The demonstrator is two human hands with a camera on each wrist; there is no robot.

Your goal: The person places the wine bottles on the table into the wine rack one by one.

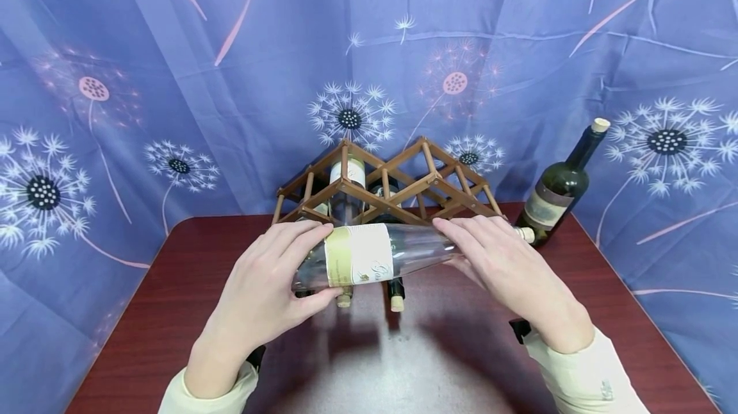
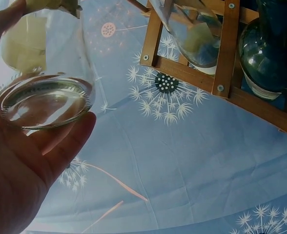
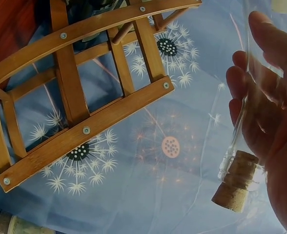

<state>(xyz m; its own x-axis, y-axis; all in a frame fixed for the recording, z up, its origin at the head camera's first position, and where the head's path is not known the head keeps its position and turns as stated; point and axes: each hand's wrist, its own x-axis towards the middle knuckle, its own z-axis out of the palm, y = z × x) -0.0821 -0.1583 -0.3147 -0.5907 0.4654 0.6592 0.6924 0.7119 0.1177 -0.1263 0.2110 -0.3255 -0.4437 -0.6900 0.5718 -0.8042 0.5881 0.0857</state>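
A clear glass wine bottle (image 1: 412, 248) with a white and yellow-green label lies nearly level in front of the rack, above the table. My left hand (image 1: 262, 286) grips its base end, thumb below and fingers over the top. Around the neck end curls my right hand (image 1: 507, 266). A cork (image 3: 230, 195) plugs the mouth, past the right hand's fingers. In the left wrist view the round glass bottom (image 2: 46, 102) shows between thumb and fingers. Behind the bottle, a wooden lattice wine rack (image 1: 434, 178) stands on the table, its lower part hidden by the bottle and hands.
Corked bottles lie in the rack, one clear with a white label (image 1: 348, 172) and one dark (image 1: 396, 289), necks toward me. A dark green wine bottle (image 1: 562, 180) stands at the right rear of the red-brown table (image 1: 173, 311). A blue dandelion-print curtain (image 1: 259, 100) hangs behind.
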